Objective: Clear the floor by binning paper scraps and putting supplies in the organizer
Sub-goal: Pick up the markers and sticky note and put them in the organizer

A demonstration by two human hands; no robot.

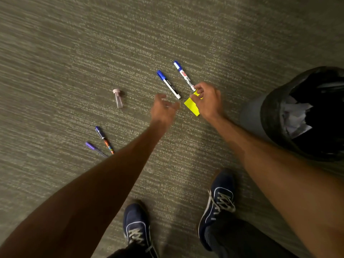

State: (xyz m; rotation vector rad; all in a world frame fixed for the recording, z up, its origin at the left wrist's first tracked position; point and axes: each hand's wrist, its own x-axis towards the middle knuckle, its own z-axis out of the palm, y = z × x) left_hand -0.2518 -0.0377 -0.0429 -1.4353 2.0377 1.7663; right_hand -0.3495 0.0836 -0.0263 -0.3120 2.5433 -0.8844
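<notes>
The right hand (208, 101) is pinching a yellow note (191, 107) near the bin (251, 116) holding white paper scraps (296, 118), while the left hand (163, 108) is hovering open and empty.

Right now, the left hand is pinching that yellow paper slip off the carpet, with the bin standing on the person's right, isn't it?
Not quite. The head view shows the right hand pinching the yellow paper slip. The left hand is open beside it and holds nothing. The rest is right: the bin stands on the person's right.
</notes>
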